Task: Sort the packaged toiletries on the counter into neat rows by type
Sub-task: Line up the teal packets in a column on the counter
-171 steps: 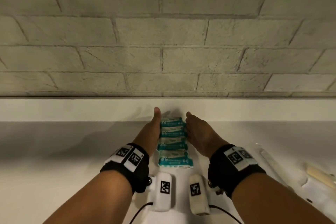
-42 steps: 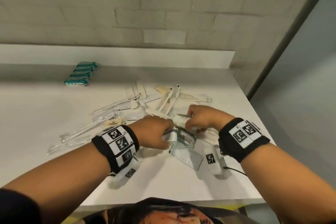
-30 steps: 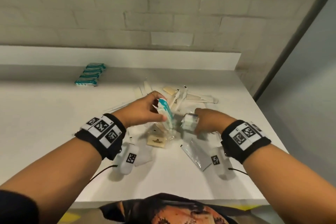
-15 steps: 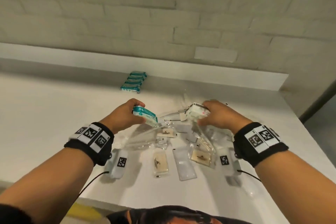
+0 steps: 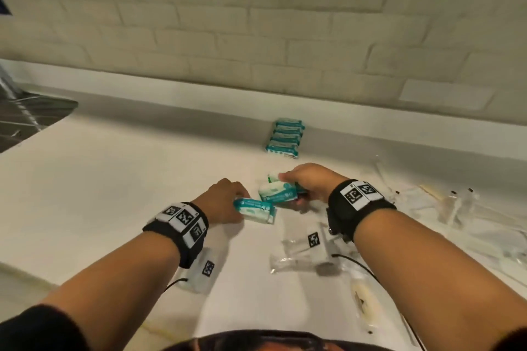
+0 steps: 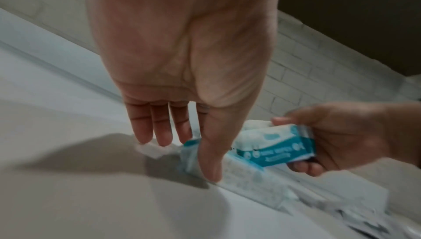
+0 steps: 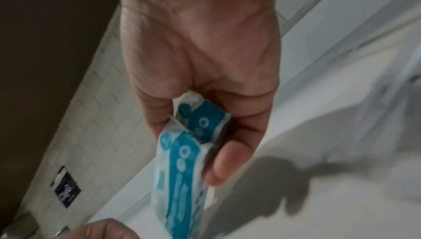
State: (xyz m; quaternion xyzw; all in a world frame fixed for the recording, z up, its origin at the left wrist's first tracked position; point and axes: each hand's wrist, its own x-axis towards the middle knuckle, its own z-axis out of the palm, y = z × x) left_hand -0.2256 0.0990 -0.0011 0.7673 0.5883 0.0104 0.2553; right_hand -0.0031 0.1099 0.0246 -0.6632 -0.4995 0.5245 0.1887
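Note:
My left hand (image 5: 238,205) pinches one end of a teal-and-white packet (image 5: 254,210) low over the white counter (image 5: 114,194). In the left wrist view the thumb and fingers (image 6: 159,131) point down onto that packet's end (image 6: 191,153). Just to its right, my right hand (image 5: 298,188) grips two more teal packets (image 5: 278,193) stacked together, with the thumb (image 7: 222,167) pressed against their side (image 7: 182,180). A neat row of several like packets (image 5: 285,137) lies against the back ledge, beyond both hands.
Clear-wrapped toothbrushes and other long items (image 5: 456,208) lie scattered at the right. Small clear sachets (image 5: 296,262) and a wrapped comb (image 5: 363,302) lie near the front edge. A metal sink (image 5: 28,122) sits at the far left, and a brick wall (image 5: 256,23) stands behind.
Both hands took teal packets out of the scattered pile and carried them left and back toward the packet row. My view swung left with them.

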